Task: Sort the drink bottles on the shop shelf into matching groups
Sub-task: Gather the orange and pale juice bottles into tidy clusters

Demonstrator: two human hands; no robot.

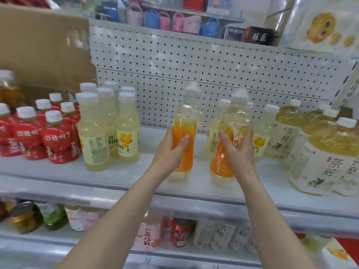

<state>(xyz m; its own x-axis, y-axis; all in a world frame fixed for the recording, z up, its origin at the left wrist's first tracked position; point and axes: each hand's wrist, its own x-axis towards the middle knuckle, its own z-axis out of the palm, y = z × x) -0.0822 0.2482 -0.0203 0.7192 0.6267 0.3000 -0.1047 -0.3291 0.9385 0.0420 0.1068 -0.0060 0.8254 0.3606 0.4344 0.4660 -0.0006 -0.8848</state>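
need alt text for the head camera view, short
The left hand holds one orange-labelled bottle and the right hand a second orange-labelled bottle at a white shop shelf. Red-labelled bottles and pale yellow bottles stand at left, large tea bottles at right.

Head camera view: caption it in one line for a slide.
Left hand grips the left orange bottle, right hand the right orange bottle, at a shop shelf.

Orange bottles (189,113) in hands (169,150) (one each)
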